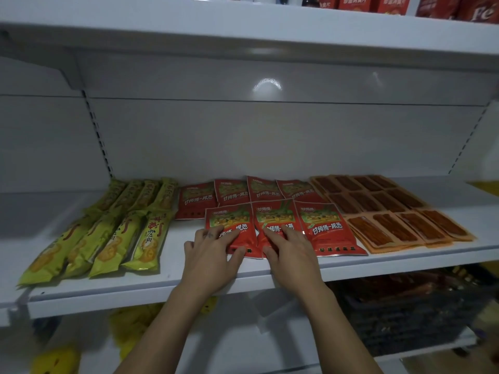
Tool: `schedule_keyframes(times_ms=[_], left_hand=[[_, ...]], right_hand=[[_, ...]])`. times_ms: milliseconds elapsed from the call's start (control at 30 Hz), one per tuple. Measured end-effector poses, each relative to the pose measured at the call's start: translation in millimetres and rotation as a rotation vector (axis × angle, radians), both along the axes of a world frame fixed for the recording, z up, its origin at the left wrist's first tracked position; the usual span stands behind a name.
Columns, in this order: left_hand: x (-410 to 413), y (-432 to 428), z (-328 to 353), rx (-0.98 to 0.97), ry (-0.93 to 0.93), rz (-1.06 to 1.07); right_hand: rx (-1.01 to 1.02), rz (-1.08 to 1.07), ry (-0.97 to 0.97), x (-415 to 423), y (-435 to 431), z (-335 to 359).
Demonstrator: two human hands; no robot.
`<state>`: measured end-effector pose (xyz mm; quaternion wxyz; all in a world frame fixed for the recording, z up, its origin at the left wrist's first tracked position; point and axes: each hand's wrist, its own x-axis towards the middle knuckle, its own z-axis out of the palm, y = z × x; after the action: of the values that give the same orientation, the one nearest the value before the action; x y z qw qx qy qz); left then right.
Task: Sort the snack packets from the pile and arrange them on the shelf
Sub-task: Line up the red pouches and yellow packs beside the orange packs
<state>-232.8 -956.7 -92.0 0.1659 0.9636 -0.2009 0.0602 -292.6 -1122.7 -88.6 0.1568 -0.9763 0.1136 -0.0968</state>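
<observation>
Left hand (pixel 213 247) lies flat, fingers nearly straight, on the near-left red snack packet (pixel 229 220). Right hand (pixel 289 247) presses likewise on the middle red packet (pixel 272 214). Both packets lie on the white shelf (pixel 172 265), between yellow-green packets (pixel 108 233) left and orange packets (pixel 391 211) right.

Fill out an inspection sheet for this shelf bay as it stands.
Surface: white shelf, packets laid in rows.
Job's things: yellow-green packets on the left, red packets in the middle, orange strip packs on the right.
Clutter: nothing seen.
Grippers: left hand and right hand rest flat on two front red packets.
Cables: nothing seen.
Surroundings: red bags on the upper shelf; dark basket and yellow packets below.
</observation>
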Motion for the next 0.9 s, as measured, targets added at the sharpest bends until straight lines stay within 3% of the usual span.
schedule_keyframes(times_ms=[900], left_hand=[[-4.3,-12.1,-5.3,0.036,-0.008,0.052]], right_hand=[[0.028,0.095,-0.061,1.8,-21.3,-3.9]])
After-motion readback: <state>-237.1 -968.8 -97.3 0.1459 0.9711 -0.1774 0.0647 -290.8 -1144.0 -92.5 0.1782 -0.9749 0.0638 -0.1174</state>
